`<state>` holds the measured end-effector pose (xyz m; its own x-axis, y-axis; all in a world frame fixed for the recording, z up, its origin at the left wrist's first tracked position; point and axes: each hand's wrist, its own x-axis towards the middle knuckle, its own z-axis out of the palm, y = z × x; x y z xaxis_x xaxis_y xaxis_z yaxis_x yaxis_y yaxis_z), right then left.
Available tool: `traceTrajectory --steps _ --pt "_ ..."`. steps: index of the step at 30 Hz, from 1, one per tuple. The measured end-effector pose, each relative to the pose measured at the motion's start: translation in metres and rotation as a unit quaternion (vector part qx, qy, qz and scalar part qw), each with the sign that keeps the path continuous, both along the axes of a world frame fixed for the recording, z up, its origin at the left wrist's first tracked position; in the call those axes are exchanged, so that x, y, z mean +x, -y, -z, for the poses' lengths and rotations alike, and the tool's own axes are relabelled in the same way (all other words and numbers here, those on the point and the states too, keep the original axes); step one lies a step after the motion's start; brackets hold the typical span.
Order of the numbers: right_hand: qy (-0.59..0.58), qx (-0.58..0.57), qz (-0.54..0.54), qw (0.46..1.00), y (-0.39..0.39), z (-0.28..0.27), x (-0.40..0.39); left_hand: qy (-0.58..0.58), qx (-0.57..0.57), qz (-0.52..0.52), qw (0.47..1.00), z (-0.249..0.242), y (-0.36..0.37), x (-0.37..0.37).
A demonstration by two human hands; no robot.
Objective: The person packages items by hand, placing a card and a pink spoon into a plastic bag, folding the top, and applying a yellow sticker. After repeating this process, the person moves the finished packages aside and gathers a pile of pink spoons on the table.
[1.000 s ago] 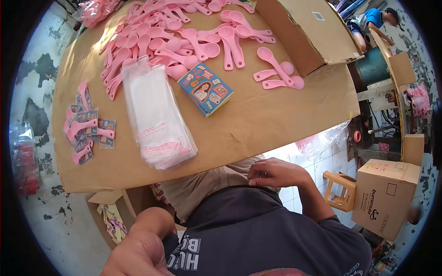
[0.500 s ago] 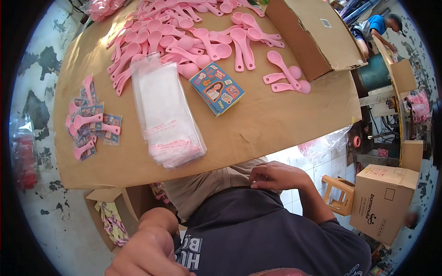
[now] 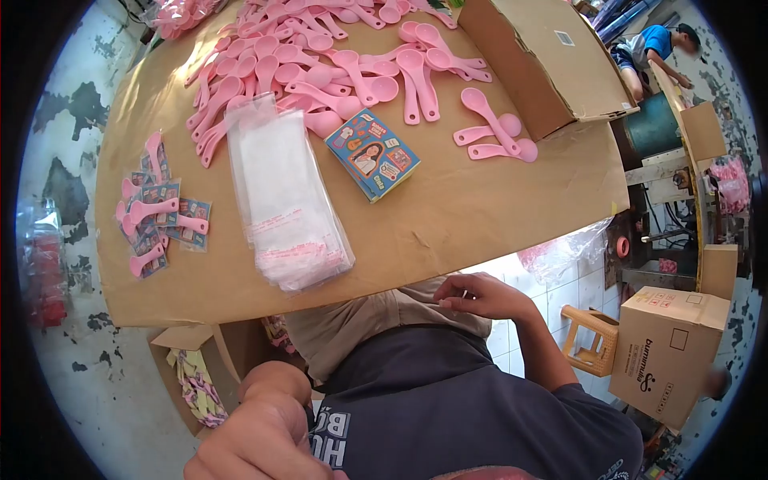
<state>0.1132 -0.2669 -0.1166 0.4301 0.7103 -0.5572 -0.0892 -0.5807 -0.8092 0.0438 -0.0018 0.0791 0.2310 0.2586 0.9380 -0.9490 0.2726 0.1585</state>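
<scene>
My left hand (image 3: 256, 440) is raised close to the camera at the lower left, knuckles up; its fingertips are out of sight. Over my lap, just off the table's near edge, my right hand (image 3: 476, 296) has loosely bent fingers, the thumb apart and nothing visible between them. Nearest on the brown-covered table (image 3: 448, 232) are a stack of clear plastic sleeves (image 3: 284, 192) and a stack of blue printed cards (image 3: 373, 156). Behind them lies a big heap of pink spoons (image 3: 296, 56). Several spoons with cards in clear packets (image 3: 160, 208) lie at the left.
A cardboard box (image 3: 552, 64) stands at the table's back right, with a few pink spoons (image 3: 494, 128) before it. An orange stool (image 3: 592, 340) and a printed carton (image 3: 668, 352) are at the right. An open box (image 3: 192, 360) is below the table. Another person (image 3: 656, 48) sits far right.
The fingers of my right hand have lifted and opened apart from the thumb. My left hand has hardly moved. The view has shifted very slightly.
</scene>
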Motion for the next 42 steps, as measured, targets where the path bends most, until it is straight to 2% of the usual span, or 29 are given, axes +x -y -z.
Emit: traceTrajectory --steps 2,8,11,12,13,14,15,16,17,20,22,24,25,26,27,28,29,30,31,32,33,34,35,36,37,38,39,40,42 --pt "0.0 -0.008 -0.007 1.0 0.0 0.001 -0.001 -0.053 0.023 -0.017 0.998 -0.002 0.0 -0.003" --pt "0.041 -0.018 -0.051 0.998 0.004 0.005 -0.003 -0.031 0.018 -0.055 0.998 0.002 0.004 0.002" --pt "-0.011 0.039 -0.05 0.998 0.002 0.0 -0.001 -0.026 0.029 -0.074 0.997 0.007 0.005 -0.001" --pt "-0.064 0.101 -0.062 0.991 0.004 0.0 0.001 -0.023 0.036 -0.075 0.996 0.009 0.004 -0.003" --pt "-0.115 0.162 -0.072 0.977 0.006 0.001 0.002 -0.026 0.058 -0.049 0.997 0.012 0.003 -0.006" --pt "-0.111 0.166 -0.073 0.977 0.009 0.004 0.004 -0.029 0.079 -0.023 0.996 0.014 0.001 -0.007" --pt "-0.202 0.191 -0.033 0.96 0.014 0.009 0.006 -0.048 0.126 0.066 0.989 0.013 -0.008 -0.005" --pt "-0.292 0.212 0.006 0.933 0.019 0.012 0.007 -0.046 0.126 0.064 0.989 0.016 -0.006 -0.005" --pt "-0.238 0.156 0.104 0.953 0.022 0.016 0.006 -0.028 0.121 0.054 0.991 0.019 -0.006 -0.006" --pt "-0.086 0.071 0.2 0.973 0.029 0.037 0.005 -0.034 0.113 0.006 0.993 0.029 -0.002 -0.017" --pt "-0.089 0.1 0.249 0.959 0.031 0.025 0.009 -0.039 0.087 -0.055 0.994 0.033 -0.001 -0.02" --pt "-0.2 0.278 0.314 0.886 0.039 0.031 0.011 -0.044 0.102 -0.073 0.991 0.038 -0.01 -0.027" --pt "-0.281 0.384 0.336 0.813 0.052 0.056 0.013 -0.034 0.12 -0.124 0.984 0.04 -0.016 -0.031" --pt "-0.328 0.48 0.27 0.768 0.091 0.144 0.026 -0.023 0.136 -0.173 0.975 0.042 -0.022 -0.035" --pt "-0.233 0.267 0.412 0.84 0.099 0.185 0.027 -0.008 0.17 -0.214 0.962 0.043 -0.035 -0.037" --pt "-0.113 0.038 0.52 0.846 0.098 0.205 0.029 0.033 0.148 -0.278 0.949 0.058 -0.048 -0.032" --pt "0.095 -0.113 0.41 0.9 0.086 0.198 0.027 0.053 0.077 -0.297 0.95 0.049 -0.053 -0.02" --pt "0.297 -0.251 0.268 0.881 0.077 0.191 0.018 0.07 0.006 -0.313 0.947 0.041 -0.057 -0.012" --pt "0.311 -0.213 0.224 0.899 0.094 0.218 0.018 -0.02 -0.001 -0.36 0.933 0.046 -0.073 -0.022" --pt "0.311 -0.207 0.212 0.903 0.096 0.23 0.014 -0.11 -0.01 -0.403 0.908 0.057 -0.101 -0.037" --pt "0.246 -0.195 0.238 0.919 0.095 0.238 0.012 -0.191 -0.018 -0.46 0.867 0.073 -0.14 -0.046" --pt "0.179 -0.185 0.265 0.929 0.094 0.247 0.01 -0.213 -0.031 -0.576 0.789 0.061 -0.153 -0.017" --pt "0.182 -0.155 0.256 0.937 0.093 0.259 0.008 -0.277 0.117 -0.627 0.718 0.05 -0.184 -0.008" --pt "0.183 -0.151 0.252 0.938 0.086 0.252 0.008 -0.343 0.155 -0.573 0.728 0.047 -0.211 0.001" --pt "0.08 -0.127 0.271 0.951 0.073 0.231 0.005 -0.379 0.244 -0.611 0.651 0.038 -0.225 0.013" --pt "-0.023 -0.103 0.285 0.953 0.062 0.217 0.005 -0.366 0.305 -0.652 0.59 0.051 -0.256 0.027" --pt "-0.001 -0.085 0.23 0.97 0.056 0.22 0.007 -0.351 0.364 -0.687 0.523 0.071 -0.286 0.038" --pt "0.016 -0.029 0.222 0.974 0.037 0.192 0.004 -0.352 0.362 -0.69 0.519 0.079 -0.295 0.046" --pt "0.085 -0.091 0.208 0.97 0.02 0.178 0.0 -0.4 0.483 -0.729 0.273 0.09 -0.295 0.057"
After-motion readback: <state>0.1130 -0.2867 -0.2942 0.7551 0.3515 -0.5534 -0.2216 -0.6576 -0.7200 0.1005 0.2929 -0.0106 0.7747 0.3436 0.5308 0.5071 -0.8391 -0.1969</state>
